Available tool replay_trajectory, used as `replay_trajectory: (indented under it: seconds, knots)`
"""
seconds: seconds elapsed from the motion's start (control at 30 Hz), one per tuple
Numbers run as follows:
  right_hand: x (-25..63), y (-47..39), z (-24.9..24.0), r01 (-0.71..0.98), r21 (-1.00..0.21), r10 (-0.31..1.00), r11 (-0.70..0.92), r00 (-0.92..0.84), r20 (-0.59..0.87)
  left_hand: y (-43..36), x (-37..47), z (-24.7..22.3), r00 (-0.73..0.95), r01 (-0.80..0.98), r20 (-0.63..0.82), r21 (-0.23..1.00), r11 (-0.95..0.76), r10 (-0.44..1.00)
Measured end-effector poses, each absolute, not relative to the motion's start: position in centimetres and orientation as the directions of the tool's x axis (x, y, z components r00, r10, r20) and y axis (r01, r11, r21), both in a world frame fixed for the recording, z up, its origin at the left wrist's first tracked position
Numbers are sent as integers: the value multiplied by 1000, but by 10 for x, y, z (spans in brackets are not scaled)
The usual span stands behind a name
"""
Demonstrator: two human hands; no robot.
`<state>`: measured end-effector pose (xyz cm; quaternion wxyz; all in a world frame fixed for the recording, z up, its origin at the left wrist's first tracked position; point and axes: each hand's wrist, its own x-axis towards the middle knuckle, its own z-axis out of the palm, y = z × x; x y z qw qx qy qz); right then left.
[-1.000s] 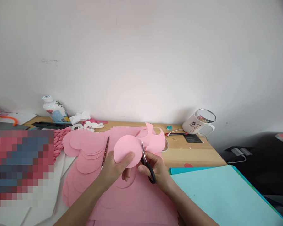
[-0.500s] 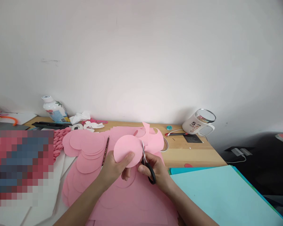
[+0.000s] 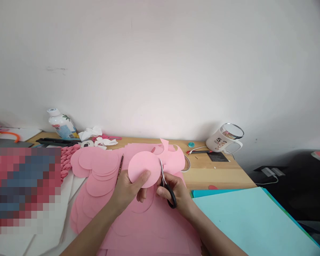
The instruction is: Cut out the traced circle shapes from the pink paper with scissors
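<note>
My left hand (image 3: 133, 186) pinches a round pink paper disc (image 3: 142, 167) near its lower edge, thumb on top. Black-handled scissors (image 3: 171, 195) are in my right hand (image 3: 177, 192), their blades pointing up beside the disc's right edge. Pink paper offcuts (image 3: 174, 160) lie just behind the blades. Below both hands are stacked pink sheets (image 3: 152, 231) with faint round outlines. Several cut pink discs (image 3: 98, 185) overlap to the left, and a dark patterned pencil (image 3: 120, 169) rests beside them.
A white lidded mug (image 3: 224, 139), a tape roll (image 3: 187, 164) and a dark card (image 3: 218, 156) are at the right. Light blue sheets (image 3: 245, 217) cover the front right. A white bottle (image 3: 62, 123) and crumpled tissues (image 3: 90, 133) stand near the wall at left.
The pink disc in my left hand has shifted slightly up and left. A strip of pink offcut beside the blades has changed shape. My right hand has barely moved.
</note>
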<state>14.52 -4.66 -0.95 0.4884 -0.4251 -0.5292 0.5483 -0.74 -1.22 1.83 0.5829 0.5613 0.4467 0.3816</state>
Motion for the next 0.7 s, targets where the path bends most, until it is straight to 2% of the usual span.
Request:
replay_trajectory:
  seconds: [0.37,0.7]
  knots:
    - [146,-46,-13,-75,-994,982,79,-165,91,-7,-12,15,366,42,-100,995,90,925]
    - [145,-46,-14,-74,-996,987,43,-148,54,-6,-12,12,351,50,-82,996,68,933]
